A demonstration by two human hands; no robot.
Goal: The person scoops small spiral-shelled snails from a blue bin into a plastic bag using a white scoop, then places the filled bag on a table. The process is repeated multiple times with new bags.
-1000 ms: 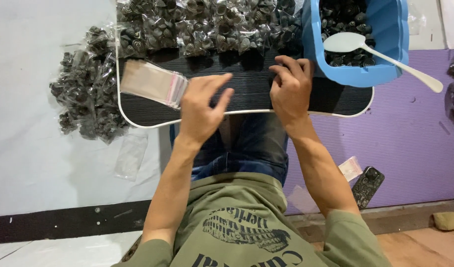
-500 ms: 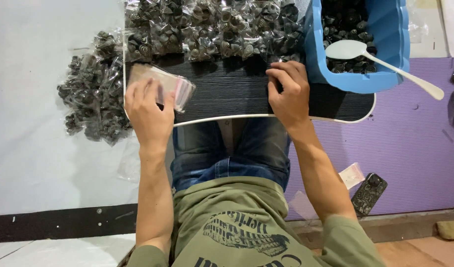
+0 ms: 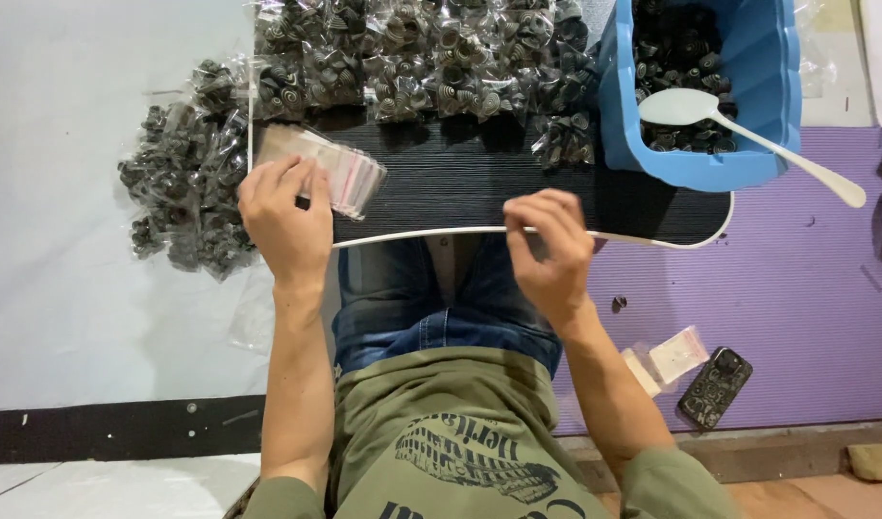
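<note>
A stack of small clear plastic bags (image 3: 337,173) is lying at the left end of a black lap board (image 3: 460,183), which is resting across the person's knees. The left hand (image 3: 282,216) is lying flat on the near end of this stack, fingers spread a little and pressing down on the top bag, not curled around it. The far end of the stack is sticking out beyond the fingertips, towards the middle of the board.

The right hand (image 3: 549,252) is hovering at the board's white near edge, close to its middle, well apart from the stack. Its fingers are curled in towards the thumb, loosely gathered; whether they are pinching anything is too small to tell.

Along the far edge of the board, a row of filled clear bags of dark spiral shells (image 3: 422,58) is lying side by side. A second heap of filled bags (image 3: 177,192) is sitting off the board's left end, on a pale grey floor (image 3: 66,288). At the board's right end, a blue plastic tub (image 3: 758,115) is holding loose dark shells, with a white spoon (image 3: 739,130) resting in it, its handle poking out over the right rim.

Below the board, blue jeans and an olive printed shirt are showing. To the right, a purple mat (image 3: 806,317) is carrying a few more empty bags (image 3: 676,354) and a dark phone (image 3: 714,386).
</note>
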